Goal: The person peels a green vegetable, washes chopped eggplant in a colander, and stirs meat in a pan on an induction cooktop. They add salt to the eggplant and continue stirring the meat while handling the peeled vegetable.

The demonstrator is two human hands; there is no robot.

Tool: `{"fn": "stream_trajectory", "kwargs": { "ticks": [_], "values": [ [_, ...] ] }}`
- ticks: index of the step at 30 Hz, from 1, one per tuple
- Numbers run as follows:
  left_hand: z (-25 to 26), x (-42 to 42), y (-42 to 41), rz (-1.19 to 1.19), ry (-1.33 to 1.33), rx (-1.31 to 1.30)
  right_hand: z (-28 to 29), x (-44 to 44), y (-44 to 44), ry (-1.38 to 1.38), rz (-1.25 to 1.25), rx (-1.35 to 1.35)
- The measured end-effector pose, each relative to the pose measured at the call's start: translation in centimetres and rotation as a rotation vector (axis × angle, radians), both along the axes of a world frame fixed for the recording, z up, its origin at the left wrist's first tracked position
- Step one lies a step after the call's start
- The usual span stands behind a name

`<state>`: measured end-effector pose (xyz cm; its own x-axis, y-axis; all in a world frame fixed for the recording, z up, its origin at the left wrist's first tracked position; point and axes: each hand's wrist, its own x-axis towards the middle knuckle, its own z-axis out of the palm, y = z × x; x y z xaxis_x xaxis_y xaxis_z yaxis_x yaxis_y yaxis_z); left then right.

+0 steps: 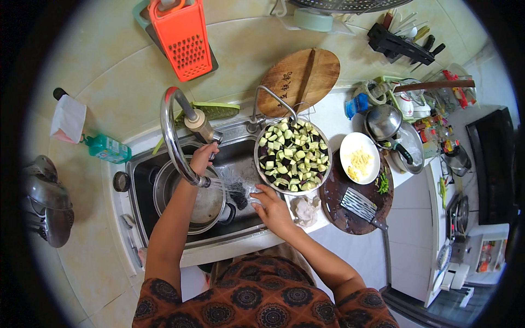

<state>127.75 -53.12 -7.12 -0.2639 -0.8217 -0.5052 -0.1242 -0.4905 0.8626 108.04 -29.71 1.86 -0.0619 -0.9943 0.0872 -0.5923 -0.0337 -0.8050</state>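
My left hand [202,159] is at the chrome faucet [166,123], its fingers closed around the lever handle [212,156]. What looks like water comes from the curved spout. Below, a metal pot [162,209] with a black side handle sits in the stainless steel sink [242,158]. Palm down, my right hand [274,211] hovers over the sink's right side, fingers apart and holding nothing. Just beyond it stands a round metal bowl [260,174] heaped with cubed eggplant [293,153]. A dark patch [237,195] shows on the sink floor, too unclear to name.
To the right, a round chopping board [332,209] bears a cleaver [361,206], chopped green pepper [383,182] and a white plate [365,141] of cut yellowish pieces. A crumpled cloth or paper [307,210] lies by the bowl. A wooden lid [295,82] leans on the wall.
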Motion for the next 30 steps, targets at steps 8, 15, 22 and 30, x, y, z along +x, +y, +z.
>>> {"fn": "stream_trajectory", "kwargs": {
  "ticks": [8, 15, 22, 30],
  "values": [
    [1.3, 1.0, 10.5, 0.292, 0.103, -0.004, 2.3, -8.2, -1.8, 0.192, -0.356, -0.268],
    [3.8, -10.3, 13.6, -0.043, -0.395, -0.846, -1.8, -18.4, -6.0, 0.418, -0.406, -0.227],
    [5.6, -18.2, 10.3, -0.181, -0.684, -1.083, -3.8, -20.8, -7.4, 0.418, -0.286, -0.019],
    [5.5, -19.7, 7.5, -0.304, -0.665, -1.098, -4.2, -20.4, -5.4, 0.106, -0.282, -0.035]
  ]
}}
